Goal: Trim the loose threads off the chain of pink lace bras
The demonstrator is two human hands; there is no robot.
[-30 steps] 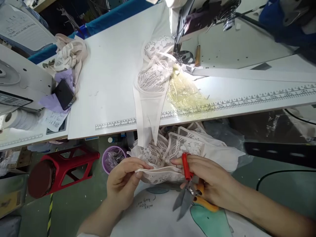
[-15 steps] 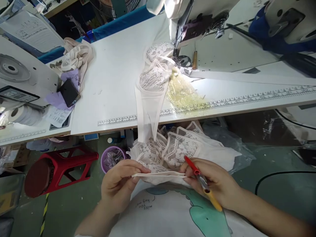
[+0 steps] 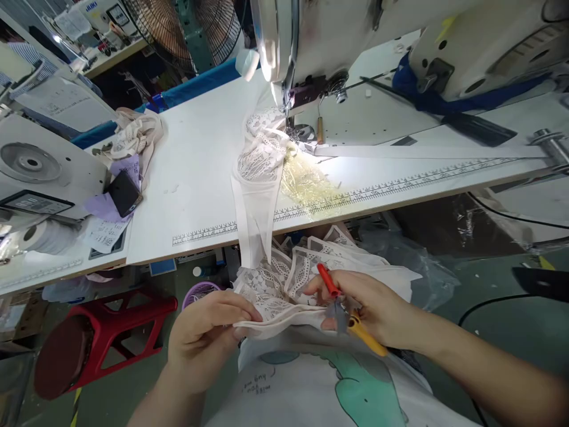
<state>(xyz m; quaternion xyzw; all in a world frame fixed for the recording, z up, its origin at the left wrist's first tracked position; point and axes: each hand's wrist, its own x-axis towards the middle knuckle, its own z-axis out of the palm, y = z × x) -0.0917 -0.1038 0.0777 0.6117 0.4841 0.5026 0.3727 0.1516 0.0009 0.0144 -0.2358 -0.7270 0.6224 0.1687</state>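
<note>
My left hand (image 3: 204, 335) pinches the left end of a cream lace garment piece (image 3: 284, 284) that lies over my lap. Close to it on the right, my right hand (image 3: 373, 305) grips small thread snips (image 3: 344, 302) with a red and a yellow handle, and its fingertips also touch the fabric's edge. The blades are blurred. A strip of the same fabric runs up over the table edge to more lace (image 3: 260, 151) under the sewing machine (image 3: 355, 41).
The white sewing table (image 3: 200, 148) has a printed ruler along its front edge. A phone (image 3: 123, 193), papers and a lace bundle (image 3: 136, 136) lie at its left. A red stool (image 3: 98, 332) and a purple basket (image 3: 200, 290) are on the floor.
The view has tilted up, so the machine head now shows more. My right hand has turned the snips, with their blades now toward the fabric edge. My left hand keeps its pinch.
</note>
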